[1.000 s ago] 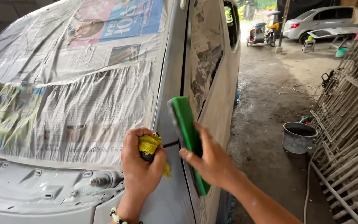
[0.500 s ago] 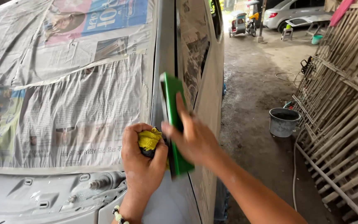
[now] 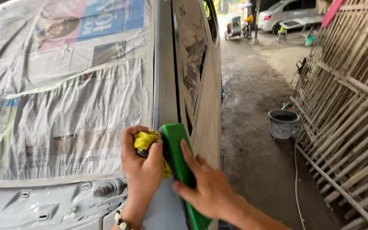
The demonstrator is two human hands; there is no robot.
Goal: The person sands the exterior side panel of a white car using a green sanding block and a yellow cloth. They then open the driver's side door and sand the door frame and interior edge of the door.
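Fingers (image 3: 129, 140) of left hand (image 3: 143, 174) curled tight around yellow cloth (image 3: 146, 139), pressed to grey pillar (image 3: 163, 85) of masked car; beaded bracelet (image 3: 119, 219) at wrist. Fingers (image 3: 188, 153) of right hand (image 3: 205, 187) laid flat and closed over long green sanding block (image 3: 179, 170), held upright along same pillar, just beside cloth and touching it. Windscreen to left covered in taped newspaper (image 3: 64, 93); more paper over side window (image 3: 194, 59). Bare sanded grey panel (image 3: 43, 204) with small holes below masked glass. Narrow dark door seam running up pillar, just right of block's top end. Right of car, open strip of rough concrete floor (image 3: 256, 127), with grey bucket (image 3: 283, 123) standing near slatted wooden fence (image 3: 350, 106) and thin hose (image 3: 297, 183) trailing along fence foot. Farther back, bright yard with silver car (image 3: 284, 12) and small parked vehicle (image 3: 235, 25), well apart from hands.
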